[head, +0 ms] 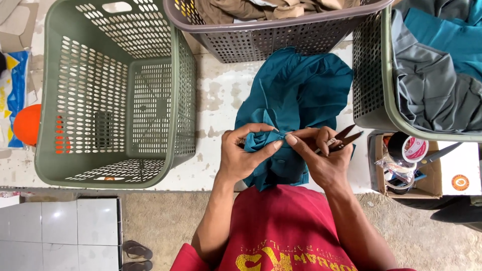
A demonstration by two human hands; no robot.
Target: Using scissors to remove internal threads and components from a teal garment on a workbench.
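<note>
head view: teal cloth [293,95] pinched between both hands' fingers [277,145] (snips alongside).

At the right edge, lower middle of the frame, sits an open brown cardboard box [433,183] — inside it a tape roll [412,148] with a round red-and-white label. Just right of the box, a small round orange sticker [460,182] on a white panel. At far left, a blue-and-yellow plastic package [14,85].

Worktop [216,100] white, stained, paint worn in patches. On it: empty green basket [113,90] at left; grey basket [271,30] at far edge; green basket [381,75] at right; teal cloth [296,95] between; cardboard box [432,180] at right.
</note>
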